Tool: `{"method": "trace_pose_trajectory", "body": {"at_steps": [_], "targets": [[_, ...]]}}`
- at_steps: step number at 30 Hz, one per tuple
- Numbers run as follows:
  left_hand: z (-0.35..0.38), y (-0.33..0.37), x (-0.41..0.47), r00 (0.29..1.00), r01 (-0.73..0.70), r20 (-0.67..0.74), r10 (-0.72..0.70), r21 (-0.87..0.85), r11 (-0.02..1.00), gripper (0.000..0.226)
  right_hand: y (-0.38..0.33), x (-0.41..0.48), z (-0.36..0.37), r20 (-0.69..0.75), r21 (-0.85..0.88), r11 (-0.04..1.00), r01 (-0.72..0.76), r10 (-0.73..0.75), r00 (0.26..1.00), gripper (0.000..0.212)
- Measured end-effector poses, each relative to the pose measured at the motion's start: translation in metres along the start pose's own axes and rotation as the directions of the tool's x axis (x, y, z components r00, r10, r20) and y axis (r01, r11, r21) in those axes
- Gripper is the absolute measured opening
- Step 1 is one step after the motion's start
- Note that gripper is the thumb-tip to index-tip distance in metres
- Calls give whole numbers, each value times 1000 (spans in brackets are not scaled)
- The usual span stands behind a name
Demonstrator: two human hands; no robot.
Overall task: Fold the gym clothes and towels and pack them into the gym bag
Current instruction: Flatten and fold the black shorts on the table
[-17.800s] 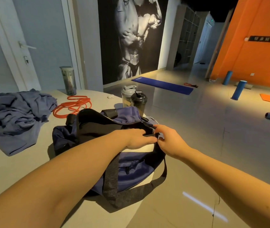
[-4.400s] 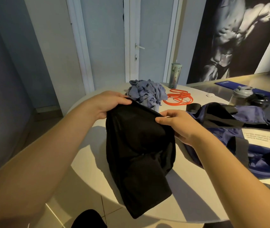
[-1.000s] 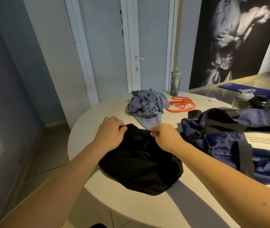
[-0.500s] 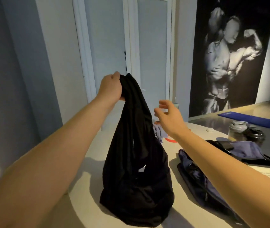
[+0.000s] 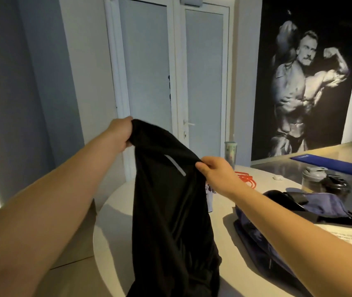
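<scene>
A black gym garment (image 5: 170,221) with a short grey stripe hangs in the air over the round white table (image 5: 239,281). My left hand (image 5: 120,132) grips its upper left edge. My right hand (image 5: 215,170) pinches its upper right edge, lower than the left. The cloth's bottom reaches down to the table's near edge. The navy gym bag (image 5: 299,215) lies on the table to the right, its top unzipped. Only a sliver of the grey-blue clothes (image 5: 209,197) shows behind the black garment.
An orange resistance band (image 5: 245,179) lies behind my right hand. A tall tumbler (image 5: 229,152) stands at the table's far edge, with two shaker bottles (image 5: 325,183) beyond the bag. White double doors (image 5: 170,82) stand behind the table. A blue mat (image 5: 331,163) lies on the floor.
My right hand, free half a second ago, has taken hold of the garment's upper edge. The cloth is now spread between both hands instead of dangling bunched from the left.
</scene>
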State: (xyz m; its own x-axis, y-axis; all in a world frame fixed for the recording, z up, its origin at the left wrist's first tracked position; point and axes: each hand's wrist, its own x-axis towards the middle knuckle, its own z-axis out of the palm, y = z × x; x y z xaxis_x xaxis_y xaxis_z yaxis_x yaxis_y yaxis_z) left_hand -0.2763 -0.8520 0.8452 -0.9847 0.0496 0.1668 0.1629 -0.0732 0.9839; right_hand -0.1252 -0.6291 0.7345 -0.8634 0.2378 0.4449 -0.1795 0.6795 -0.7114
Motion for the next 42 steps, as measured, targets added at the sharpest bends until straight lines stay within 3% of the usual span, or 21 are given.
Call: {"method": "trace_pose_trajectory", "body": {"at_steps": [3, 5, 7, 8, 9, 11, 13, 15, 19, 23, 25, 29, 31, 35, 38, 42], "targets": [[-22, -30, 14, 997, 67, -46, -58, 221, 973, 25, -18, 15, -8, 27, 111, 993, -49, 46, 999, 38], [-26, -50, 13, 998, 61, -16, -60, 448, 892, 48, -32, 24, -8, 46, 254, 956, -145, 138, 989, 37], [-22, -64, -1, 995, -98, 84, 54, 696, 712, 67, -43, 33, -5, 70, 388, 891, -237, 228, 971, 35], [-17, -66, -14, 978, -207, 140, 152, 712, 671, 61, -50, 36, -4, 80, 438, 857, -273, 265, 961, 36], [-10, -68, -27, 955, -298, 192, 228, 648, 701, 47, -56, 39, -3, 84, 475, 826, -304, 302, 950, 37], [6, -69, -56, 903, -399, 348, 250, 470, 787, 34, -66, 48, -2, 106, 528, 769, -362, 363, 926, 35], [19, -71, -77, 825, -454, 537, 178, 442, 774, 36, -73, 55, 1, 139, 568, 718, -402, 399, 907, 37], [28, -75, -83, 787, -503, 586, 196, 423, 754, 35, -76, 62, 3, 148, 572, 706, -418, 412, 899, 43], [31, -66, -74, 806, -501, 523, 276, 357, 788, 24, -69, 69, -9, 134, 555, 723, -411, 409, 902, 47], [32, -47, -62, 841, -438, 477, 256, 320, 840, 35, -48, 71, -22, 48, 239, 870, -431, 433, 900, 63], [36, -36, -55, 870, -379, 419, 259, 233, 896, 34, -45, 68, -22, -25, 98, 933, -347, 351, 936, 56], [47, -13, -45, 908, -273, 344, 239, 52, 961, 26, -47, 47, -15, -143, 158, 985, -75, 98, 985, 30], [51, -3, -41, 918, -234, 322, 229, -25, 972, 23, -45, 38, -9, -53, 110, 994, -30, 35, 998, 25], [50, 10, -34, 938, -197, 267, 221, -114, 974, 18, -26, 31, 3, 224, 66, 992, -105, 87, 971, 33], [44, 16, -28, 956, -125, 236, 175, -213, 969, 25, -9, 31, 8, 261, -5, 990, -143, 139, 955, 31], [24, 20, -26, 965, -23, 245, 95, -283, 959, 41, -7, 33, -2, 336, 29, 980, -198, 177, 925, 21]]}}
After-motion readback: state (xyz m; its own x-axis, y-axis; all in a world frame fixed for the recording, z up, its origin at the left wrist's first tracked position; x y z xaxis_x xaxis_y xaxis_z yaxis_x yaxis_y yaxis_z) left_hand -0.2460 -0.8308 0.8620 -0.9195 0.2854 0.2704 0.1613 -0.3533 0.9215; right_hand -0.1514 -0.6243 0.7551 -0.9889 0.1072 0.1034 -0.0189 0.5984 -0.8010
